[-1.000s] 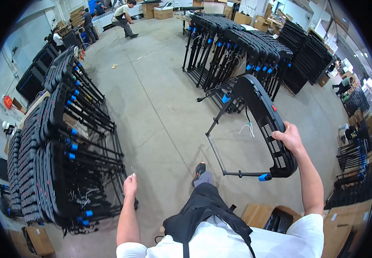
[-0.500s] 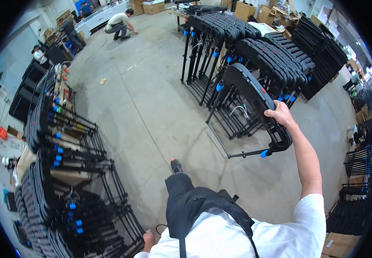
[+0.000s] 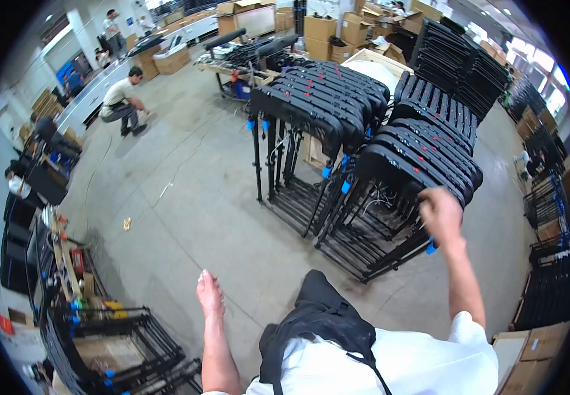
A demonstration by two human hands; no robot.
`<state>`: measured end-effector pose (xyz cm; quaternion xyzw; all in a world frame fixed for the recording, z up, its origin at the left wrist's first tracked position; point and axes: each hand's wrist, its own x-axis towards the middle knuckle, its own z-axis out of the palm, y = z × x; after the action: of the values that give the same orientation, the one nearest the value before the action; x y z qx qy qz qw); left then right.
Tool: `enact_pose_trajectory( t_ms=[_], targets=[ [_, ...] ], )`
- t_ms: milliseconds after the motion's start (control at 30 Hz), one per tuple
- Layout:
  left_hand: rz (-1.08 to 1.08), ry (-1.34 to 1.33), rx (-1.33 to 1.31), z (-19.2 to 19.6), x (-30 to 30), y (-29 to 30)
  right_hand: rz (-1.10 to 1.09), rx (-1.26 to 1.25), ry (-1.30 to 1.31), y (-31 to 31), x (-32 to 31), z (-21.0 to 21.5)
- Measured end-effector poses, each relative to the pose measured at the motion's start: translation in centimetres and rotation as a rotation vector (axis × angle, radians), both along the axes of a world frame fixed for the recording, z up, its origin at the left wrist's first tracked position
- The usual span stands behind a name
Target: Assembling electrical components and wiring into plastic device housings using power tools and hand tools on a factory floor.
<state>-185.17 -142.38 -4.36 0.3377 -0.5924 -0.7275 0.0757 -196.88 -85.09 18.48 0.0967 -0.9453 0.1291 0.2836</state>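
Right hand [image 3: 440,212]: raised and blurred, set against the top edge of the nearest black folded cart [image 3: 411,164]; fingers bent over its upper rim, but the blur hides whether they clamp it or only rest on it.
Left hand [image 3: 210,293]: hanging free over the concrete floor [image 3: 186,217], fingers loosely together and straight, holding nothing, well apart from any cart.
Nearest folded cart: upright at the outer end of a nested row of like carts [image 3: 430,131], black slatted panels leaning one against the next, thin black legs spread on the floor, blue caps [image 3: 431,248] at the joints just below the right hand.
Second nested row [image 3: 321,99]: just left of the first, same black frames with blue caps, standing near the middle of the view.
Lower left: more folded black frames [image 3: 120,349] lying low beside a cluttered bench [image 3: 68,260].
Far side: cardboard boxes [image 3: 324,29] stacked behind the rows; a crouching person [image 3: 122,102] on the floor at upper left, others standing further back.
Lower right: cardboard boxes [image 3: 528,349] beside the person's white sleeve.
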Motion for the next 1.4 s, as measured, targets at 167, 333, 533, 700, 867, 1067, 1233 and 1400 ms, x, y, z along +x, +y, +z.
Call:
enact_pose_trajectory(
  t_ms=[167, 333, 533, 700, 867, 1067, 1233, 1400],
  targets=[
    [-0.242, 0.3, 0.323, 10.0, -18.9, 9.5, 0.484, -0.692, -0.87, -20.8, -6.8, -6.2],
    [-0.438, 0.525, 0.373, 13.7, -32.3, 12.9, 0.578, -0.948, -1.121, -28.6, -19.1, -10.3],
    [-0.519, 0.536, 0.549, 12.8, -41.9, 12.1, 0.436, -0.729, -0.943, -29.2, -27.1, -8.5],
    [-0.666, 0.318, 0.837, 12.6, -49.8, 12.9, 0.146, -0.98, -1.223, -25.5, -33.0, -5.0],
    [-0.873, 0.396, 0.525, 14.5, -56.4, 16.6, 0.116, -0.993, -0.973, -14.3, -42.7, 1.2],
    [-0.976, 0.865, -0.733, 14.7, -65.5, 20.7, -0.234, -0.609, -0.199, 5.4, -64.1, 1.6],
    [-1.083, 0.688, -1.195, 13.9, -67.5, 22.8, -0.529, -0.325, -0.118, 12.9, -79.2, -1.5],
    [-1.076, 0.617, -1.257, 14.6, -68.0, 23.3, -0.583, -0.209, -0.243, 17.5, -89.6, -9.0]
  ],
)
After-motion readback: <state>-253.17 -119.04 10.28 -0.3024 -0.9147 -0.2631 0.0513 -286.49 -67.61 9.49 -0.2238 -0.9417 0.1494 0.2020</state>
